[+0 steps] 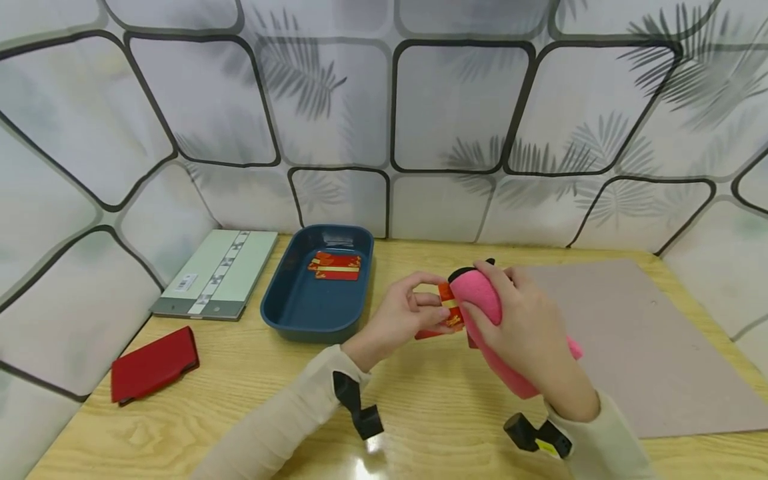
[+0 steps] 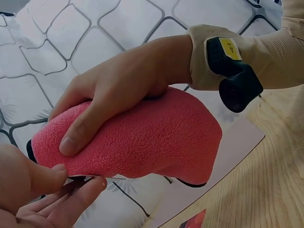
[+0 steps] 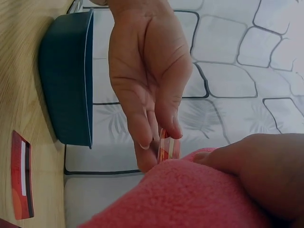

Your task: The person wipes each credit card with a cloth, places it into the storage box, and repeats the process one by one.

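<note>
Over the table, my left hand pinches a red card with a gold stripe between thumb and fingers. My right hand grips a fluffy pink cloth with black edging, bunched up and held against the card. In the right wrist view, part of the card shows between the left fingertips and the cloth; the cloth hides the rest. Beneath the hands, another red card lies on the wooden table.
Left of the hands stands a dark blue tub with red and gold cards on its floor. A pale green flat box lies at the back left, and a red wallet in front of it. A greyish-pink board covers the table's right side.
</note>
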`<action>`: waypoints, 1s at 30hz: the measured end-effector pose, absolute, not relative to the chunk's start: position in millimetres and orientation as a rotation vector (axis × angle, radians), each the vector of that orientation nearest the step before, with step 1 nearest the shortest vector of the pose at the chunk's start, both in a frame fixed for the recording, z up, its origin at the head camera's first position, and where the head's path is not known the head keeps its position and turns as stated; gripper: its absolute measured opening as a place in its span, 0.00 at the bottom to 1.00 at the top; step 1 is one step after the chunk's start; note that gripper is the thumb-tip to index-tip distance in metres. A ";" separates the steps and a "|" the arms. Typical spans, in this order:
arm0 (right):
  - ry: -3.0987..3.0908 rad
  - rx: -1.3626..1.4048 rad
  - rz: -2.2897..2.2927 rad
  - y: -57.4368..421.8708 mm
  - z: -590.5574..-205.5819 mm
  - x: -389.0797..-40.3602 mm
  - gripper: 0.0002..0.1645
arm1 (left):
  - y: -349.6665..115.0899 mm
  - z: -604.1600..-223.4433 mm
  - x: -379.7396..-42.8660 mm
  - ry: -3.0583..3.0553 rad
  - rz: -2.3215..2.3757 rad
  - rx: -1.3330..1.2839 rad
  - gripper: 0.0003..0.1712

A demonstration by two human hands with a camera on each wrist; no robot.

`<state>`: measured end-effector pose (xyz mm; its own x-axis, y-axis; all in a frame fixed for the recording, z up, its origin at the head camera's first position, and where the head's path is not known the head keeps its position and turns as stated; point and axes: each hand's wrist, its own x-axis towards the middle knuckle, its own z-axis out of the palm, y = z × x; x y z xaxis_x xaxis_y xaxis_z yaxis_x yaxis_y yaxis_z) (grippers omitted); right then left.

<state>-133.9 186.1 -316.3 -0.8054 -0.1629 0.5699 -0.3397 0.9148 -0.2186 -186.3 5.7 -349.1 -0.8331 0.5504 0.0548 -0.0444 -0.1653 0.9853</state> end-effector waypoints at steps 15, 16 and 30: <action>-2.347 0.443 0.525 176.6 -312.6 -124.9 0.35 | 5.0 -348.9 -187.8 1.578 2.080 0.749 0.29; -2.342 0.443 0.533 176.8 -312.0 -124.7 0.35 | 4.9 -348.6 -187.8 1.573 2.083 0.754 0.29; -2.395 0.343 0.566 192.5 -306.7 -131.6 0.34 | 4.4 -346.4 -185.7 1.589 2.079 0.734 0.26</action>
